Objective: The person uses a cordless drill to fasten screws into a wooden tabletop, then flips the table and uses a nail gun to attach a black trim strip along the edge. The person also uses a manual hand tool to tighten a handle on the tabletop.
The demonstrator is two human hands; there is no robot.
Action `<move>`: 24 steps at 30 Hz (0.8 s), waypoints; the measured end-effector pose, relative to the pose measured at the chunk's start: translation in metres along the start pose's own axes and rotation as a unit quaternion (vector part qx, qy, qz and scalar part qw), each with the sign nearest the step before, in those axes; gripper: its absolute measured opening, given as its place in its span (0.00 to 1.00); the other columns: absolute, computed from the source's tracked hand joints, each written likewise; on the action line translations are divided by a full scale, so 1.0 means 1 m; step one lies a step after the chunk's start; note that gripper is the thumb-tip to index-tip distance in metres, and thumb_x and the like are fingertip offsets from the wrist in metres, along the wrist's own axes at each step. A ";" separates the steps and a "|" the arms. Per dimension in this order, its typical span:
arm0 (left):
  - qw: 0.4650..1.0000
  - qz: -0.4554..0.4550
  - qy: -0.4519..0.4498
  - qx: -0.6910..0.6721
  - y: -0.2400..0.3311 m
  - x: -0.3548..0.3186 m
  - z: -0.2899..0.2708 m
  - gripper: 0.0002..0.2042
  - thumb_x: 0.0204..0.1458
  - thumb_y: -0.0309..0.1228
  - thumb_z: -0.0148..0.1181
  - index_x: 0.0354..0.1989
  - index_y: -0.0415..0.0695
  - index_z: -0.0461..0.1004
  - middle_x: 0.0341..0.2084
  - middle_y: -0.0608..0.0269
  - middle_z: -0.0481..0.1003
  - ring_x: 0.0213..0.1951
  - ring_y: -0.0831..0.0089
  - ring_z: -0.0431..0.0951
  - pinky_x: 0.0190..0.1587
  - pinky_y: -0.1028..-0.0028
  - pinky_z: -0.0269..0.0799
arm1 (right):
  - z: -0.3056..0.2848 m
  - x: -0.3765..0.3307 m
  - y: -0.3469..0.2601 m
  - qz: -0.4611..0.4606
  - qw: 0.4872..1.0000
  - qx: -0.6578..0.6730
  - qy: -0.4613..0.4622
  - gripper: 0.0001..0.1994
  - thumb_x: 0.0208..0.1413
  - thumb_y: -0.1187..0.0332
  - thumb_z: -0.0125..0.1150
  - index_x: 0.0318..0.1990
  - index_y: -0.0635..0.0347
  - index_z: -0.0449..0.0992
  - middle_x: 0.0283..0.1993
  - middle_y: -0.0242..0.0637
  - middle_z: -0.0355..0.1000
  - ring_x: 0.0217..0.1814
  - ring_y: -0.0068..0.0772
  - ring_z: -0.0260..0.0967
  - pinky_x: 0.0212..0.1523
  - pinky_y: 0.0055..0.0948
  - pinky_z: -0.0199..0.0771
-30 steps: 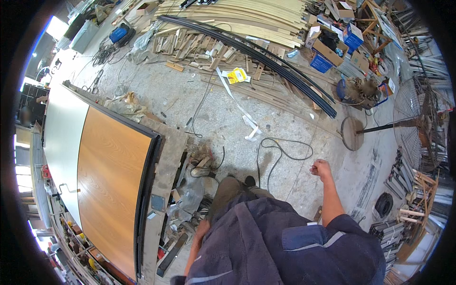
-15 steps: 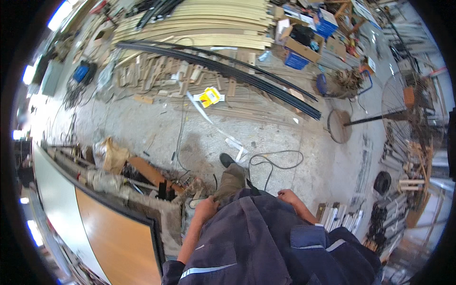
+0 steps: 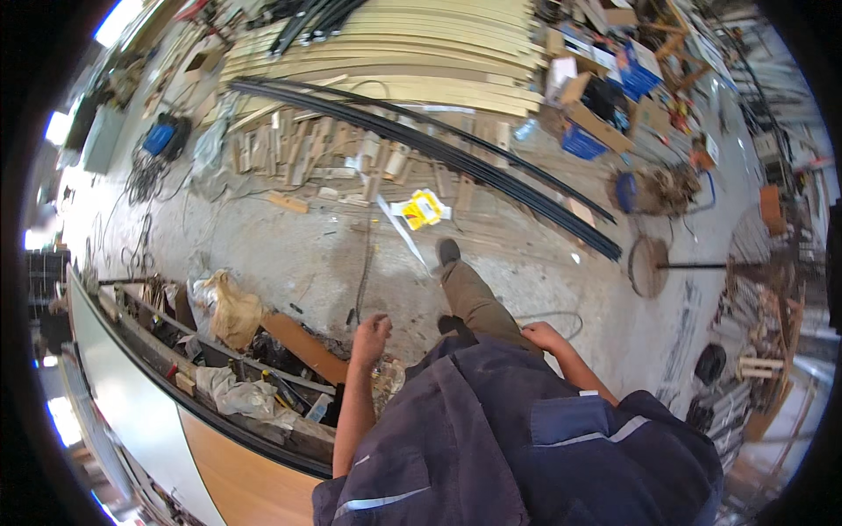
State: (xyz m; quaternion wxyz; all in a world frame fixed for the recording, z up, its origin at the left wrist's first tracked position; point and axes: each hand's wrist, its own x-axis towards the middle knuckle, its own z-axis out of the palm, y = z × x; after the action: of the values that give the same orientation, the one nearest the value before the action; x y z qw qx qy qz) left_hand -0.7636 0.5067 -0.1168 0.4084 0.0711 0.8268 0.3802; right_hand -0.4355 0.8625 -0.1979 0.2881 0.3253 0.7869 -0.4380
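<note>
My left hand (image 3: 374,339) hangs in front of my body with its fingers loosely curled, and nothing shows in it. It is nearest to a long trough-like bench (image 3: 303,427) holding cloth and tools. My right hand (image 3: 543,335) is beside my trousers (image 3: 478,302), its fingers bent inward and nothing visible in them. One dark shoe (image 3: 448,252) is stepping forward on the concrete floor. Ahead of it lies a yellow and white package (image 3: 423,210), next to a pale strip (image 3: 402,233).
Long black bars (image 3: 438,158) lie across wood offcuts (image 3: 298,145), with pale planks (image 3: 395,66) beyond. A fan base (image 3: 647,267) and a cable loop (image 3: 566,321) are to the right. Cardboard boxes (image 3: 596,114) fill the far right. A panel (image 3: 232,469) edges the bench at left.
I have stepped forward; a leg now reaches toward the yellow package. My left hand has come away from my trousers, and my right hand has swung back beside my leg.
</note>
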 end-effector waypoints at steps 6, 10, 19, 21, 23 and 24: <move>0.987 -0.136 0.053 0.071 -0.115 0.020 -0.015 0.19 0.59 0.41 0.56 0.38 0.34 0.82 0.28 0.45 0.82 0.32 0.53 0.83 0.39 0.57 0.76 | -0.068 0.105 -0.100 0.070 0.992 0.039 -0.101 0.20 0.54 0.51 0.58 0.37 0.60 0.85 0.39 0.50 0.81 0.36 0.56 0.79 0.45 0.43 0.79; 0.978 -0.131 -0.065 0.146 -0.181 0.017 -0.035 0.23 0.60 0.44 0.54 0.47 0.34 0.80 0.34 0.42 0.82 0.39 0.47 0.83 0.41 0.53 0.75 | -0.074 0.204 -0.063 -0.287 0.878 -0.363 -0.123 0.16 0.52 0.57 0.58 0.37 0.59 0.85 0.31 0.41 0.80 0.30 0.34 0.78 0.36 0.37 0.79; 0.963 -0.209 0.167 -0.043 -0.067 0.092 -0.108 0.23 0.63 0.45 0.53 0.47 0.34 0.79 0.41 0.35 0.79 0.48 0.42 0.80 0.49 0.55 0.73 | -0.168 0.310 -0.375 0.102 0.968 -0.005 -0.229 0.22 0.54 0.56 0.65 0.54 0.59 0.81 0.44 0.44 0.82 0.40 0.41 0.82 0.39 0.44 0.82; 0.956 -0.212 0.179 -0.098 -0.057 0.119 -0.143 0.22 0.62 0.44 0.54 0.48 0.34 0.79 0.42 0.35 0.79 0.48 0.42 0.80 0.49 0.55 0.72 | -0.156 0.348 -0.403 -0.053 0.950 -0.190 -0.241 0.25 0.54 0.54 0.65 0.55 0.60 0.81 0.47 0.46 0.82 0.44 0.45 0.81 0.44 0.44 0.81; 0.957 -0.233 0.152 -0.077 -0.068 0.154 -0.175 0.22 0.61 0.44 0.55 0.47 0.34 0.79 0.41 0.35 0.79 0.47 0.42 0.80 0.49 0.54 0.73 | -0.144 0.383 -0.433 -0.151 0.899 -0.318 -0.260 0.26 0.54 0.52 0.65 0.56 0.59 0.80 0.51 0.48 0.80 0.52 0.49 0.79 0.53 0.42 0.76; 0.957 -0.245 0.138 -0.067 -0.080 0.170 -0.187 0.22 0.60 0.43 0.55 0.46 0.34 0.80 0.40 0.35 0.80 0.47 0.42 0.80 0.49 0.54 0.73 | -0.140 0.396 -0.446 -0.119 0.911 -0.286 -0.272 0.25 0.54 0.52 0.65 0.55 0.59 0.81 0.51 0.49 0.80 0.53 0.49 0.79 0.53 0.42 0.76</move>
State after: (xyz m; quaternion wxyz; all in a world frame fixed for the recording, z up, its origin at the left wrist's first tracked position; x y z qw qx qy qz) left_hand -0.9966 0.4166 -0.2067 0.3749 -0.2145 0.8399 0.3287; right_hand -1.0464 0.9076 -0.2033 0.5173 0.0016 0.8027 -0.2967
